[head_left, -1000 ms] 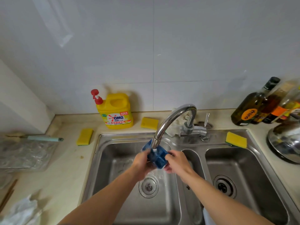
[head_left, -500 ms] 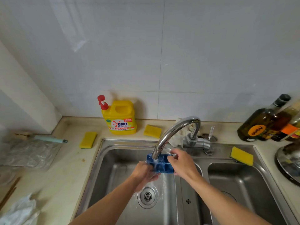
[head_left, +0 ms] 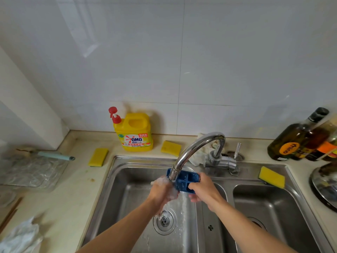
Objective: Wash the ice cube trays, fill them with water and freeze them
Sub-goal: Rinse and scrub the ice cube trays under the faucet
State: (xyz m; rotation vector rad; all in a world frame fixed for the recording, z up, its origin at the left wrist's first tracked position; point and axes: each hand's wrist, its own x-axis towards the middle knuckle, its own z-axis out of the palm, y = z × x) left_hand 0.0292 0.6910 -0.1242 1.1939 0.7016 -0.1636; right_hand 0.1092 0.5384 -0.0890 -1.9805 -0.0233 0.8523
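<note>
A small blue ice cube tray (head_left: 184, 180) is held under the chrome faucet spout (head_left: 193, 152), over the left basin of the steel sink (head_left: 120, 194). My right hand (head_left: 204, 190) grips the tray's right end, thumb on top. My left hand (head_left: 165, 189) is at the tray's left end, directly under the running water, which splashes over its fingers; its grip is hidden by the splash. Water runs down to the drain (head_left: 164, 220).
A yellow detergent bottle (head_left: 134, 133) stands behind the sink. Yellow sponges lie at the left (head_left: 98, 157), the back (head_left: 170, 148) and the right rim (head_left: 271, 177). Oil bottles (head_left: 299, 139) and a metal lid (head_left: 324, 185) are on the right. A clear tray (head_left: 31, 172) sits on the left counter.
The tray has turned more level and shifted right under the spout. My left hand has moved into the water stream. The camera tilted up slightly.
</note>
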